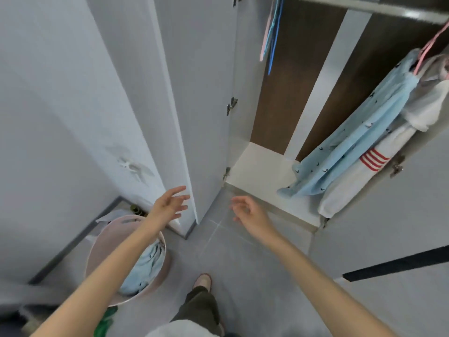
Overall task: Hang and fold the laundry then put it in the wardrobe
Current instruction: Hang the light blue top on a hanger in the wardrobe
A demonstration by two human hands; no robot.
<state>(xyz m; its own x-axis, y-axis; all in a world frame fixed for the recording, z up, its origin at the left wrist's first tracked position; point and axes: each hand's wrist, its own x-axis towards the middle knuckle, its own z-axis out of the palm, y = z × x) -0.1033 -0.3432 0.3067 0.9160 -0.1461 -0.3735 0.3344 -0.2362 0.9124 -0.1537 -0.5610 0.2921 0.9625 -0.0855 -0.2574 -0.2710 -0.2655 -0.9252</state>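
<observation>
Left hand [170, 205] and right hand [247, 212], fingers wide and empty, face the open white wardrobe [257, 166]. Lift the light-blue cloth [145, 263] from the round pink plastic basket [109, 239] two-handed

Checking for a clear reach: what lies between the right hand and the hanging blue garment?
In the head view, only floor tile and the wardrobe's bare white base separate the right hand from the blue garment.

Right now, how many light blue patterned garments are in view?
2. One garment hangs at the wardrobe's right side; the other lies in the pink basket on the floor, partly behind an arm. More may be hidden beneath it.
</observation>
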